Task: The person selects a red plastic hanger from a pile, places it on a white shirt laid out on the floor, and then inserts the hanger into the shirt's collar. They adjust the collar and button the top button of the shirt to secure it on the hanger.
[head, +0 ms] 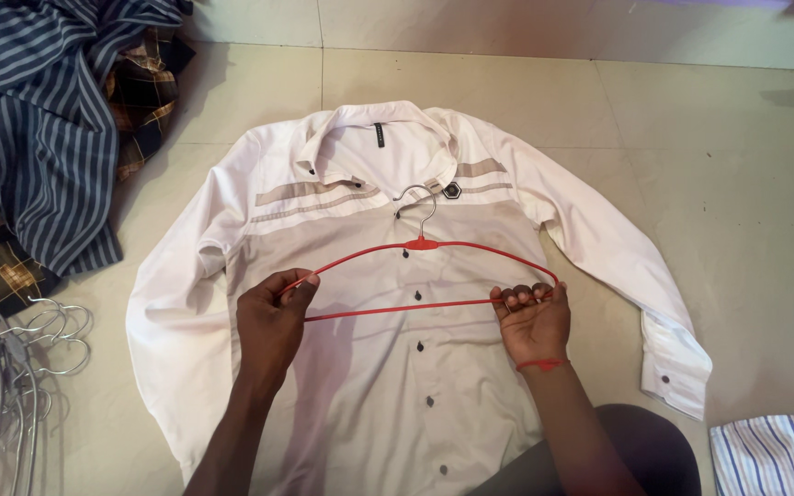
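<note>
Red wire hanger point(420, 276) with metal hook, held above a buttoned white-and-beige shirt point(388, 367) spread flat on the tiled floor point(691, 138); left hand point(273, 321) and right hand point(533, 320) each clenched round one hanger end; striped clothes point(39, 119) heaped at upper left

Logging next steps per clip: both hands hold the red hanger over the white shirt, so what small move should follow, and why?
Probably slide the red hanger up toward the collar. The left hand and right hand grip its two ends above the chest of the buttoned white shirt, which lies flat on the floor, so no hanger end is inside it yet.
</note>
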